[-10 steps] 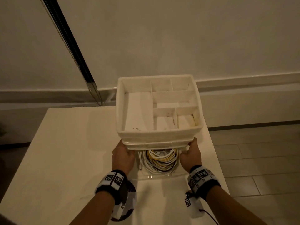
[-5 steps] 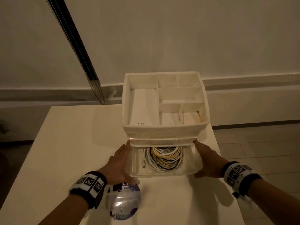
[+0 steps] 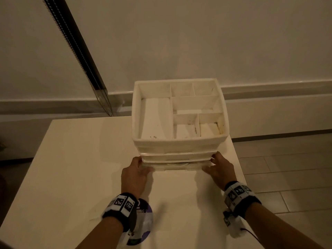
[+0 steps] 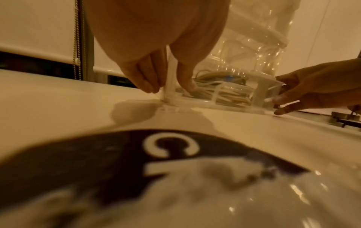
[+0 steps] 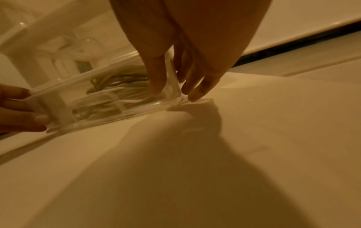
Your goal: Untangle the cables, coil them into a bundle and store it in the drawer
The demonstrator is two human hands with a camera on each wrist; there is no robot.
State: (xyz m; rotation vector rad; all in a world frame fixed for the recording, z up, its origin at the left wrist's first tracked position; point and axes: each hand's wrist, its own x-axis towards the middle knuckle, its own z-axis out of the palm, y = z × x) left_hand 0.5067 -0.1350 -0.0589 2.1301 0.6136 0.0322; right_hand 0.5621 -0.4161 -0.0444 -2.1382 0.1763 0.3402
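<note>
the round sticker (image 3: 142, 223) lies partly hidden under the left wrist.

I see the organizer (image 3: 179, 141) on the table (image 3: 80, 159), toward its far right edge, with the wall (image 3: 197, 42) behind it. The drawer (image 4: 215, 98) sits at its bottom, nearly pushed in, I think, with the cables (image 4: 224, 94) coiled inside. My left hand (image 3: 133, 174) is at the drawer's left front corner, my right hand (image 3: 220, 169) at the right one, and a disc (image 3: 142, 223) lies on the table under my left wrist.

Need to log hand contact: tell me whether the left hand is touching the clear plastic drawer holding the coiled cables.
Touching. The left wrist view shows the left hand with fingers and thumb on either side of the clear plastic drawer's corner wall.
</note>
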